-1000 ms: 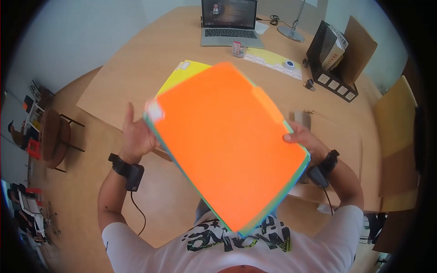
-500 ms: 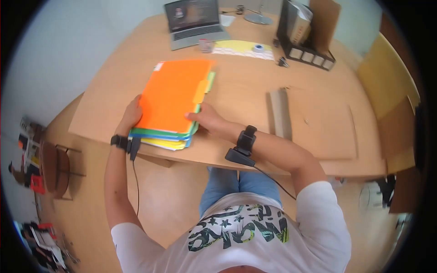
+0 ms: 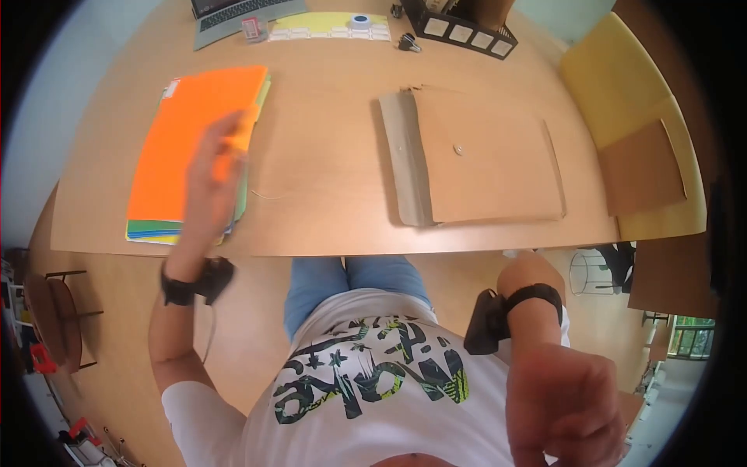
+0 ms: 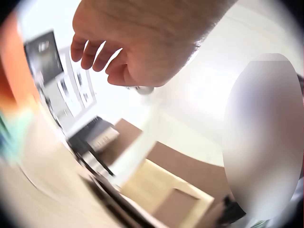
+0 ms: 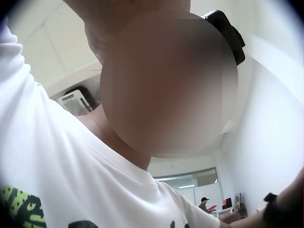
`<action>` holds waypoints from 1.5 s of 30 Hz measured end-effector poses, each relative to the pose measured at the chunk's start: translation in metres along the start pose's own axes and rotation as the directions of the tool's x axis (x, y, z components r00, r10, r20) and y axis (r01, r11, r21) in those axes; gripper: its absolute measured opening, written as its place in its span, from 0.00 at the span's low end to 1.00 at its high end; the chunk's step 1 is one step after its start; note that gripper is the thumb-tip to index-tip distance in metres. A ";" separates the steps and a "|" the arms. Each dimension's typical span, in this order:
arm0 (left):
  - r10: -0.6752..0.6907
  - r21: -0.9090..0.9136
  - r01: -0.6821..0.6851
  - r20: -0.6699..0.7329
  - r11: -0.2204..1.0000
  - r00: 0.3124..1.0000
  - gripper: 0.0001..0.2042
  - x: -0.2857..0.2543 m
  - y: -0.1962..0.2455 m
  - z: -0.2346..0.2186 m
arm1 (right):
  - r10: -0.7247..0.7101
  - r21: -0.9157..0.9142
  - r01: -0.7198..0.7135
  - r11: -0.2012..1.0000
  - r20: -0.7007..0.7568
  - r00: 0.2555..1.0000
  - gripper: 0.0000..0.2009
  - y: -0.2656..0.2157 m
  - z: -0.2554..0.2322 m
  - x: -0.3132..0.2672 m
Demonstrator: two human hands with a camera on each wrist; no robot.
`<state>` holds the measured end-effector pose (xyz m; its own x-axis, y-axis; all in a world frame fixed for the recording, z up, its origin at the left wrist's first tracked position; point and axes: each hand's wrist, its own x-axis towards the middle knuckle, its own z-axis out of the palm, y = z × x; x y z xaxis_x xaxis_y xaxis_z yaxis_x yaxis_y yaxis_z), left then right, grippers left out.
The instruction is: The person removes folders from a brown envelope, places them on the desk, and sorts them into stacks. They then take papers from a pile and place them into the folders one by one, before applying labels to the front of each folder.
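A stack of coloured folders point(image 3: 165, 167) with an orange one on top lies at the left of the desk, green, blue and yellow edges showing beneath. My left hand point(image 3: 212, 175), blurred, is over the stack's right side in the head view. In the left wrist view the left hand point(image 4: 128, 42) has loosely bent fingers and nothing in them. My right hand point(image 3: 564, 405) is raised close to my upper body, fingers loosely curled and nothing seen in them. A brown document envelope point(image 3: 490, 163) with a string button lies flat at the desk's right.
At the back are a laptop point(image 3: 241, 19), a small clear box with red point(image 3: 253, 30), a yellow sheet with labels point(image 3: 303, 25), a roll of tape point(image 3: 360, 22), black binder clips point(image 3: 408, 43) and a black file holder point(image 3: 459, 33). A thin string point(image 3: 268, 194) lies beside the folders.
The folder stack came down from both hands onto the desk's left side. Both hands have let go; the right hand has pulled back and up towards my body. The head view has tilted down.
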<state>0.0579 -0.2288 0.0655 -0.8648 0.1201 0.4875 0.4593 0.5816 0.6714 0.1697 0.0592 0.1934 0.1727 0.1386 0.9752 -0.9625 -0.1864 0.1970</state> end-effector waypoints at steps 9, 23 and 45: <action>-0.154 -0.602 0.512 0.544 0.613 0.825 0.27 -0.014 0.071 0.164 | 0.060 0.130 -0.046 0.991 -0.112 0.992 0.08 -0.017 -0.025 0.004; -0.274 -0.555 0.688 0.649 0.467 0.710 0.08 0.024 0.105 0.183 | 0.848 -0.851 -0.217 0.478 0.383 0.367 0.38 0.006 -0.157 -0.054; 0.281 -0.359 -0.325 -0.170 0.875 0.945 0.16 0.045 0.082 0.151 | 0.780 -0.871 -0.480 0.101 -0.230 0.582 0.15 0.205 -0.310 -0.031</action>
<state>0.0263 -0.0546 0.0582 -0.6533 0.1400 0.7440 0.7557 0.1812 0.6294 -0.0979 0.3178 0.1720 -0.6980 0.1594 0.6981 -0.3628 0.7618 -0.5366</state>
